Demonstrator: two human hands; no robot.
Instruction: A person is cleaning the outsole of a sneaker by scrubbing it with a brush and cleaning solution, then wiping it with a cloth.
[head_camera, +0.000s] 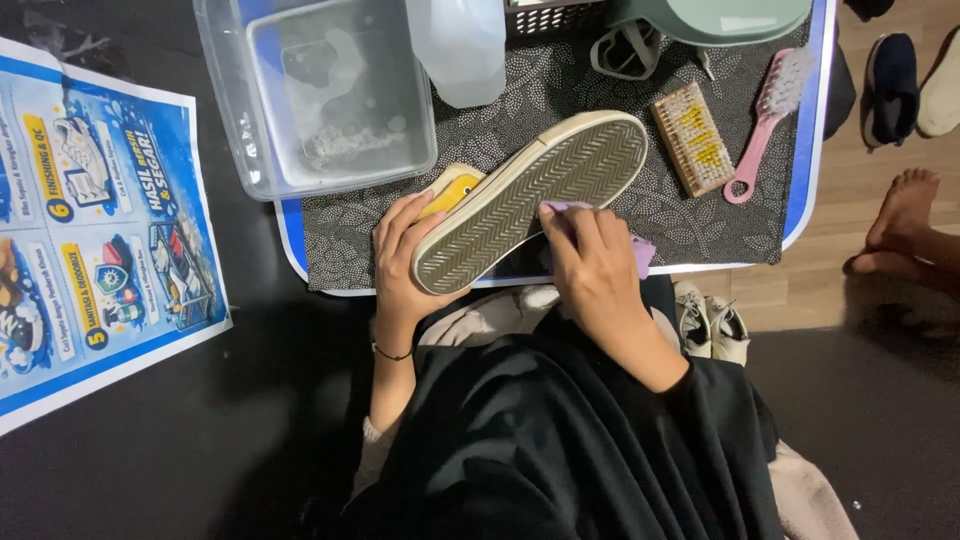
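A yellow sneaker (540, 195) lies sole-up over the near edge of a small table (812, 150), its cream ribbed sole facing me. My left hand (400, 265) grips the shoe at its heel end. My right hand (590, 260) holds a purple cloth (640, 252) and presses it against the side of the sole near the middle.
A clear plastic tub (320, 95) with soapy water stands at the table's back left beside a translucent bottle (462, 45). A wooden scrub brush (692, 137) and a pink brush (765, 120) lie at right. A blue poster (95, 220) covers the floor at left. White sneakers (710, 320) and someone's bare foot (900, 225) are at right.
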